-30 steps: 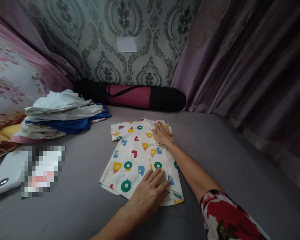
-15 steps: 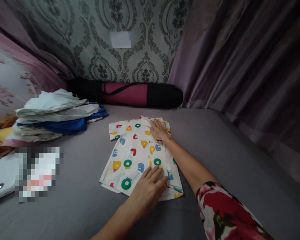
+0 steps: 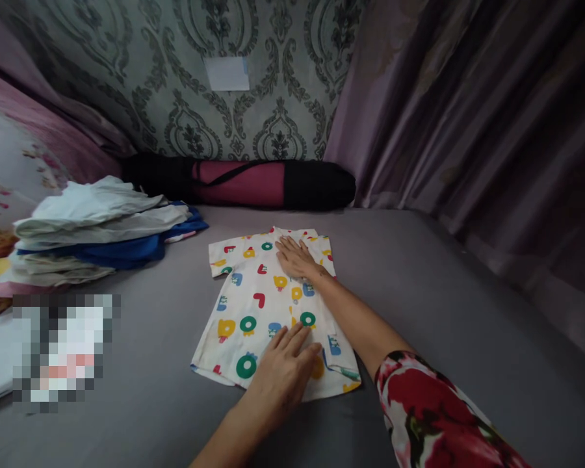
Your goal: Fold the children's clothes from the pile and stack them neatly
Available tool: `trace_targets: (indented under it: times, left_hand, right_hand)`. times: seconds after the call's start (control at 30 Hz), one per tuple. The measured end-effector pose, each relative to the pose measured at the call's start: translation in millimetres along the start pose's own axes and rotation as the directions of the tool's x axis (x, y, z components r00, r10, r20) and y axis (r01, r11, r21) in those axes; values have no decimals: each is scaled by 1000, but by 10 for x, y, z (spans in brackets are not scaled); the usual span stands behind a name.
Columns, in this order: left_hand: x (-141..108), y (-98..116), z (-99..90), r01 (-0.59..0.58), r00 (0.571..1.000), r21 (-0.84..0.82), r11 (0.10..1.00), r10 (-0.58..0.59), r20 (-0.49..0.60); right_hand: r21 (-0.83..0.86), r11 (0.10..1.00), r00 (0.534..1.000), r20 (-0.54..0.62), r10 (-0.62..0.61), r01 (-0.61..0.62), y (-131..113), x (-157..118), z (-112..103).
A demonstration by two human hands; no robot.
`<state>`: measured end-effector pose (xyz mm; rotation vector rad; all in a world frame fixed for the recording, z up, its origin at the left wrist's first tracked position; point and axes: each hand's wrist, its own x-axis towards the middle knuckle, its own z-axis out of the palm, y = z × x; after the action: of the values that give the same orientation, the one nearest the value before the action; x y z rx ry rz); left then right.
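Note:
A small white short-sleeved shirt [image 3: 259,279] with red, yellow, green and blue letter prints lies spread on a grey sheet [image 3: 419,312], collar at the far end. My right hand [image 3: 296,257] rests flat on its upper front, just below the collar, with the fingers stretched out. Lower down, my left hand [image 3: 287,364] lies on the shirt near the bottom hem, fingers spread. Neither hand grips the cloth. The hem's right corner is slightly turned, and my hands cover parts of the front.
A stack of folded clothes [image 3: 97,221], white, grey and blue, sits at the left. Along the wall lies a black and maroon long bag [image 3: 244,182]. Purple curtains [image 3: 400,130] hang at the right. A white object [image 3: 0,351] and a blurred-out patch are at the lower left.
My right hand has slid left across the upper front, from the right side toward the middle. My left hand stays near the hem. The view has shifted slightly.

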<state>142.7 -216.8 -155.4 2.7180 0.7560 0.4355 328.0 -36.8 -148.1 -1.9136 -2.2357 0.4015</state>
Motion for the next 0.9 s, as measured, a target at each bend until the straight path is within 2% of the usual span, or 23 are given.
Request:
trace_targets:
  times: [0.07,0.17,0.23,0.3,0.43,0.57,0.7,0.9]
  left_hand:
    - [5,11,-22,3,1000,0,1000,-3,3]
    - [18,18,-51,6,1000,16,1000,-6,-4]
    - [25,18,-67,4,1000,27,1000,-4,1]
    - [27,18,-85,-1,1000,28,1000,0,12]
    - [28,23,-131,-6,1000,27,1000,5,24]
    - [30,30,-178,-8,999,17,1000,7,32]
    - [29,22,-200,4,1000,4,1000,-4,6]
    - [21,-30,-185,32,997,-63,997,-37,-65]
  right_hand:
    - [54,998,1000,5,17,-17,55,-29,-95]
    - [39,990,985,-102,142,-138,195,-109,-163]
    - [-11,974,960,-172,220,-225,293,-166,-126]
    - [-49,961,947,-192,257,-271,361,-202,-48]
    - [-50,959,943,-206,262,-278,406,-180,39]
    - [91,964,957,-126,262,-251,464,-187,-73]
    - [143,958,959,-102,264,-249,551,-453,-161]
    - [-15,964,961,-83,264,-266,481,-977,-17]
